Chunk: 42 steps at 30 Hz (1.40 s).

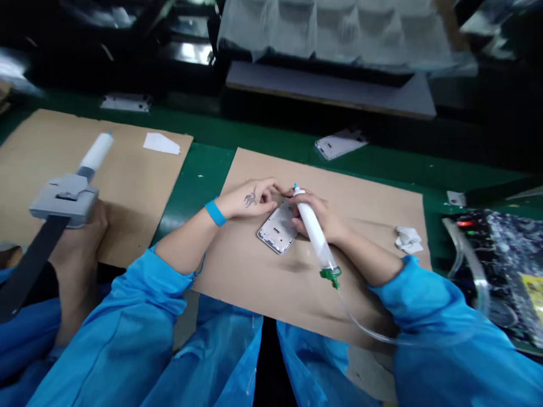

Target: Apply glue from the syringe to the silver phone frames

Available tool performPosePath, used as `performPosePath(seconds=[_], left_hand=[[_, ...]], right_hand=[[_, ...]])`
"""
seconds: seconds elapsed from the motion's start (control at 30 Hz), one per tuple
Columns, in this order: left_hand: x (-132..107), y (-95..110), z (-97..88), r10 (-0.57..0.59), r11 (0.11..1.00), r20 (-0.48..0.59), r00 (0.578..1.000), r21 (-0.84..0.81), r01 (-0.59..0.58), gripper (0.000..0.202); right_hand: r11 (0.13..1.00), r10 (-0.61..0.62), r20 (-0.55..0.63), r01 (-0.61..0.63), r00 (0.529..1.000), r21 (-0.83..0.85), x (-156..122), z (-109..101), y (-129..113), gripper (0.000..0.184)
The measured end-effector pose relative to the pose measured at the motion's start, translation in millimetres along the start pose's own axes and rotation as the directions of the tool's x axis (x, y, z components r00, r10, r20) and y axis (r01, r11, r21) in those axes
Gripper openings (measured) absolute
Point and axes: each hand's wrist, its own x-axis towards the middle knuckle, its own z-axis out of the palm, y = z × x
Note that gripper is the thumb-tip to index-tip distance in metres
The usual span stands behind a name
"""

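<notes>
**Flat panel down, white tube in the right hand**

The flat silver panel (278, 229) lies at a slant on the brown cardboard (263, 282), between the two hands. I can see its near end well, but fingers hide some of its far end. The right hand (320, 215) is wrapped around a fat white tube (313, 229). The tube leans, and its little blue tip (296, 186) points away from me. I can't tell if the tip touches anything. The left hand (252, 199) is by the panel's far end, with bent fingers and a small gap by the thumb. I can't tell if they pinch the panel or just rest close by

I think it helps to hold the panel flat so it can't slide, and to grip the tube gently. I'd give the clear hose (365, 329) some slack where it hangs from the green cap (331, 275), since a tug could jerk the tip

Farther out, I see a crumpled white wad (408, 240) on the cardboard's right side. Another panel (339, 144) lies on the green bench (203, 169). To the left is another person's bare arm (76, 271)
</notes>
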Motion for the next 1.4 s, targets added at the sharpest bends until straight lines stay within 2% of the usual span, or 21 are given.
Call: performPosePath(seconds=[0.07,0.13,0.2,0.27,0.3,0.37,0.43,0.5,0.57,0.67,0.8,0.9,1.0,1.13,1.4], left_hand=[[6,-8,0.4,0.029,0.995,-0.158,0.987,0.099,-0.013,0.044],[11,-15,1.4,0.086,0.972,-0.217,0.972,0.234,-0.034,0.069],[14,-17,2.3,0.103,0.954,-0.15,0.983,0.293,-0.055,0.104],[16,-15,3.5,0.084,0.954,-0.065,0.994,0.294,-0.062,0.122],[16,-13,4.5,0.078,0.956,-0.039,0.996,0.287,-0.064,0.124],[16,-8,7.5,0.077,0.961,-0.017,0.997,0.268,-0.07,0.121],[17,-4,11.6,0.079,0.963,-0.022,0.997,0.259,-0.071,0.113],[19,-4,14.5,0.078,0.963,-0.043,0.996,0.262,-0.064,0.096],[20,-5,14.5,0.067,0.966,-0.075,0.995,0.254,-0.046,0.076],[22,-6,9.9,0.036,0.976,-0.082,0.996,0.219,-0.018,0.058],[25,1,7.5,0.0,0.98,-0.057,0.998,0.199,0.011,0.058],[28,4,9.6,-0.016,0.978,-0.027,0.999,0.209,0.021,0.063],[30,3,10.4,-0.011,0.976,0.013,1.0,0.218,0.008,0.057],[30,4,10.7,0.002,0.973,0.009,1.0,0.229,-0.005,0.057],[32,7,12.2,0.015,0.953,0.013,1.0,0.303,-0.018,0.06]], right_hand=[[0.989,0.064,-0.009,-0.063,0.998,0.131,-5,2,-1,0.044],[0.955,0.127,-0.004,-0.121,0.992,0.272,-6,4,-2,0.048],[0.889,0.165,-0.044,-0.129,0.985,0.44,-1,6,-3,0.051],[0.809,0.225,-0.17,-0.087,0.959,0.581,5,7,-1,0.053],[0.777,0.284,-0.245,-0.073,0.927,0.625,9,7,0,0.052],[0.724,0.43,-0.353,-0.084,0.831,0.684,15,5,2,0.054],[0.658,0.566,-0.354,-0.149,0.745,0.738,18,2,3,0.064],[0.617,0.637,-0.312,-0.223,0.704,0.755,17,2,1,0.077],[0.645,0.652,-0.315,-0.287,0.689,0.708,14,2,-1,0.073],[0.738,0.596,-0.349,-0.323,0.723,0.592,6,0,-2,0.052],[0.802,0.529,-0.284,-0.362,0.8,0.474,-1,-9,-4,0.059],[0.795,0.542,-0.22,-0.411,0.811,0.445,-1,-14,-10,0.061],[0.788,0.553,-0.204,-0.428,0.808,0.442,0,-15,-17,0.06],[0.798,0.539,-0.163,-0.439,0.827,0.412,2,-18,-21,0.057],[0.874,0.459,-0.132,-0.42,0.879,0.246,3,-20,-21,0.05]])
